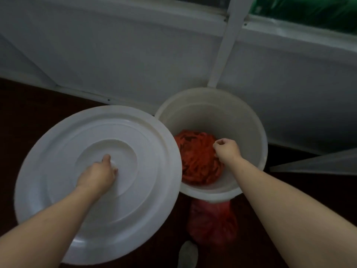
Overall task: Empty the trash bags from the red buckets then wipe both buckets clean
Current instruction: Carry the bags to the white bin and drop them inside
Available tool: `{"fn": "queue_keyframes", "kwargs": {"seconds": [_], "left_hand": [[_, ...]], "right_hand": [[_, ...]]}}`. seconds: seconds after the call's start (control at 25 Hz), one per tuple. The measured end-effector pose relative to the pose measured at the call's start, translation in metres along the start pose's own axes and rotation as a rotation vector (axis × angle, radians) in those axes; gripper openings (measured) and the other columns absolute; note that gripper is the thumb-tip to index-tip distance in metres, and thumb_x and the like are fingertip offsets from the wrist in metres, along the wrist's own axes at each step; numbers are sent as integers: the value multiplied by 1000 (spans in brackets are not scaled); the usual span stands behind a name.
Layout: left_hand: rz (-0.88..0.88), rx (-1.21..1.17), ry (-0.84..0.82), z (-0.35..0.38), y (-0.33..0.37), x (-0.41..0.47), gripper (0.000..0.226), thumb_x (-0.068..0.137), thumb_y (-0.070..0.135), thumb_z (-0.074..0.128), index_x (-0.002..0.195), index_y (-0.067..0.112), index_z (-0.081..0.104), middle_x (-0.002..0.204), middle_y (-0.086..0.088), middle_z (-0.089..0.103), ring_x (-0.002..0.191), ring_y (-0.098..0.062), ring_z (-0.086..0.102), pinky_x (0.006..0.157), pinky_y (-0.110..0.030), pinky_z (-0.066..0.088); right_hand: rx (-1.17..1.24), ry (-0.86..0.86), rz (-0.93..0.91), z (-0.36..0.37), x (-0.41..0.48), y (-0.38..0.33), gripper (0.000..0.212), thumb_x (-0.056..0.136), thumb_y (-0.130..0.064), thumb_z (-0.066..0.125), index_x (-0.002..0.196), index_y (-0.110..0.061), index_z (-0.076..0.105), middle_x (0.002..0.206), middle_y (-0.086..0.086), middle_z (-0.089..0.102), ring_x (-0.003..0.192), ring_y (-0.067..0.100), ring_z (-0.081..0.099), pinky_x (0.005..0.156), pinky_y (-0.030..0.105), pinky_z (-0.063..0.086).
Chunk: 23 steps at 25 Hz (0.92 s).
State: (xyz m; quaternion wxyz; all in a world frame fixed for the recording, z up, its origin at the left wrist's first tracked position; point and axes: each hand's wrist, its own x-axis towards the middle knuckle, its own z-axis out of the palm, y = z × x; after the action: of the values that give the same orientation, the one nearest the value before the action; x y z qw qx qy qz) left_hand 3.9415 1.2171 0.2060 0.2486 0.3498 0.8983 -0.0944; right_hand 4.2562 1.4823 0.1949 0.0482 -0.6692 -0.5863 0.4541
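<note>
A big white bin [247, 120] stands open against the wall, with a red trash bag [195, 161] lying at its bottom. My left hand [98, 174] grips the knob at the centre of the bin's round white lid [58, 171], held off to the left of the bin. Over the bin's mouth my right hand [227, 149] hovers with its fingers curled; nothing visible is in it. A second red trash bag [212, 225] lies on the dark floor just in front of the bin. No red bucket is in view.
A white panelled wall [135, 55] with a white post [228, 45] runs behind the bin. A pale board edge [318, 163] juts in at the right. A light shoe tip [188, 254] shows at the bottom on the dark floor.
</note>
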Motion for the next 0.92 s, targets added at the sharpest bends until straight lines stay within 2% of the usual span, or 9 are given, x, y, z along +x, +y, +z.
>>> {"fn": "queue_keyframes", "kwargs": {"seconds": [0.2, 0.44, 0.56, 0.72, 0.84, 0.92], "left_hand": [[18, 39, -48, 9, -6, -11, 44, 100, 42, 46, 134, 17, 34, 114, -22, 60, 105, -41, 60, 86, -43, 49], [52, 9, -48, 17, -24, -34, 34, 99, 42, 45, 122, 19, 35, 107, -18, 60, 97, -40, 60, 77, -42, 48], [76, 33, -43, 21, -40, -51, 35, 99, 43, 45, 122, 19, 35, 108, -18, 59, 97, -39, 60, 74, -40, 44], [131, 47, -30, 32, -64, -80, 36, 100, 42, 45, 124, 19, 36, 111, -20, 60, 101, -41, 60, 75, -42, 42], [149, 61, -26, 53, -84, -103, 34, 99, 42, 47, 122, 18, 37, 110, -21, 61, 99, -41, 61, 75, -42, 43], [142, 55, -31, 75, -97, -121, 32, 99, 41, 48, 118, 17, 38, 108, -21, 62, 98, -42, 62, 75, -42, 44]], "right_hand": [[6, -21, 1, 12, -23, 17, 10, 92, -16, 59, 87, -18, 68, 92, 14, 72, 96, 38, 69, 88, 46, 57], [30, -10, 29, 25, -70, 24, 16, 94, -18, 56, 83, -22, 66, 93, 11, 72, 88, 32, 69, 80, 40, 59], [34, 20, 48, 33, -107, 35, 15, 93, -17, 55, 86, -19, 68, 95, 11, 72, 91, 31, 69, 86, 43, 58], [9, 51, 83, 43, -160, 52, 14, 91, -18, 55, 86, -21, 68, 88, 9, 72, 83, 28, 70, 70, 32, 57], [-4, 75, 78, 60, -189, 79, 14, 92, -17, 56, 90, -17, 69, 94, 12, 73, 93, 30, 68, 85, 35, 54], [-9, 31, 93, 77, -207, 104, 15, 93, -18, 55, 87, -17, 69, 90, 11, 72, 91, 29, 68, 83, 33, 53]]}}
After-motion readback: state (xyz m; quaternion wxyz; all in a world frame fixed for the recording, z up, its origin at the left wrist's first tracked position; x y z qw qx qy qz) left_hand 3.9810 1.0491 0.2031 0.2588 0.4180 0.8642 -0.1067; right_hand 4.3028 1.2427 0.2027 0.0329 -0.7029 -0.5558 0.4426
